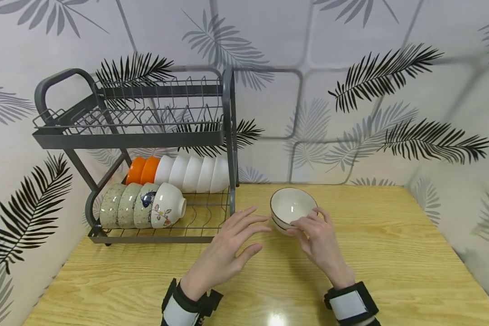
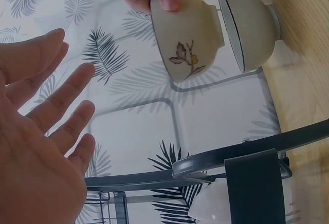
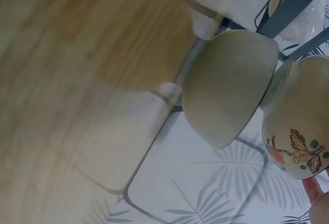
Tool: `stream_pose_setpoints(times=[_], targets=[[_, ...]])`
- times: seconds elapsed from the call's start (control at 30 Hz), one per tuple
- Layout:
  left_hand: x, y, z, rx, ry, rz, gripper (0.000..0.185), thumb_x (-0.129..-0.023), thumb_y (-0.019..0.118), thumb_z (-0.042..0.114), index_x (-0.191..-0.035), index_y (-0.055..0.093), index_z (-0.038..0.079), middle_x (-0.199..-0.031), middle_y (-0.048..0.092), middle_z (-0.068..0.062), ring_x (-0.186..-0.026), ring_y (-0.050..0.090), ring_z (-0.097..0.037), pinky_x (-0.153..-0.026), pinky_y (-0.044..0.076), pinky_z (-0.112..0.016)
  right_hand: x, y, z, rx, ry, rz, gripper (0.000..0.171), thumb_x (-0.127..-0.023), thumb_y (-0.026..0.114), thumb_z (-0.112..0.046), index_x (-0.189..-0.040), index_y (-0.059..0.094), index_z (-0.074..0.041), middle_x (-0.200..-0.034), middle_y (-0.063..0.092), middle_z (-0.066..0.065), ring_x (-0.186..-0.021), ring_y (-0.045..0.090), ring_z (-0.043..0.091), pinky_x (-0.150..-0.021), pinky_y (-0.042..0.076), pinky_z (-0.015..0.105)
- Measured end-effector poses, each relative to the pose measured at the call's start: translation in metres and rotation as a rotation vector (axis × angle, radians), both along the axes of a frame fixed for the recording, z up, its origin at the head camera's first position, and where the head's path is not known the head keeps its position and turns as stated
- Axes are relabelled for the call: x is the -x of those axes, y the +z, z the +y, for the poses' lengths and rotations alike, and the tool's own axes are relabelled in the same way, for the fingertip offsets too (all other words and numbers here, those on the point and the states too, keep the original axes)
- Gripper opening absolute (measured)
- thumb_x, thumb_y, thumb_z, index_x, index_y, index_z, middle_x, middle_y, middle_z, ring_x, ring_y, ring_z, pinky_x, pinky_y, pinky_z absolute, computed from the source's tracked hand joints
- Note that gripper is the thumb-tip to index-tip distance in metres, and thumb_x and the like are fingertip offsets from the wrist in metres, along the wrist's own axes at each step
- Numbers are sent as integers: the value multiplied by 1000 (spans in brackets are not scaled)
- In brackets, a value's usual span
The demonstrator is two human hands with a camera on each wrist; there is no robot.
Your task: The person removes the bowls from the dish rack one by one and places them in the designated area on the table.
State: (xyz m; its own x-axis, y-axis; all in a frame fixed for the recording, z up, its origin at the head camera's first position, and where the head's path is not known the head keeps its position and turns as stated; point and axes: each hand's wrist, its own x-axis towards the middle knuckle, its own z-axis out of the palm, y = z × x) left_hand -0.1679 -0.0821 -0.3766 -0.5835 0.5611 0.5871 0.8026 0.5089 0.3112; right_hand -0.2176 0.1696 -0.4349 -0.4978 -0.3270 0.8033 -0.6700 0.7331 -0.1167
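— Wristbands sat lowest in my head view, and above them my left hand hovered over the wooden table, fingers spread and straight, holding nothing.

— And your right?

— My right hand pinched the near rim of the upper bowl, thumb and fingertips curled over its edge. That bowl was nested in a second bowl, which stood on the table just right of the dish rack.

— Were they alike?

— From the left wrist camera I saw two cream bowls apart at an angle, the one under my thumb carrying a small flower sprig. My left palm was spread wide beside them, not touching.

— What did the rack hold?

— On its lower shelf, bowls lay on their sides: two orange bowls and a row of white bowls behind, speckled bowls and a flower-painted bowl in front. I could not tell whether the upper shelf held anything.
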Motion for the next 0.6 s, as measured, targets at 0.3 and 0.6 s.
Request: stream_pose_setpoints(times=[0.3,0.6], targets=[[-1,0,0,0,0,-40,31,-97,65,16,-128,65,14,-144,59,-4,-150,37,-26,-126,26,-49,4,-9,2,32,-96,-84,12,-72,86,-8,-79,77,-5,-69,75,7,-68,67,23,-104,45,60],[-1,0,0,9,6,-55,31,-98,64,17,-129,63,17,-146,58,-3,-152,35,-24,-128,23,-45,3,-8,3,11,-127,-177,6,-76,83,-5,-80,78,-5,-72,76,8,-69,71,25,-105,45,62]])
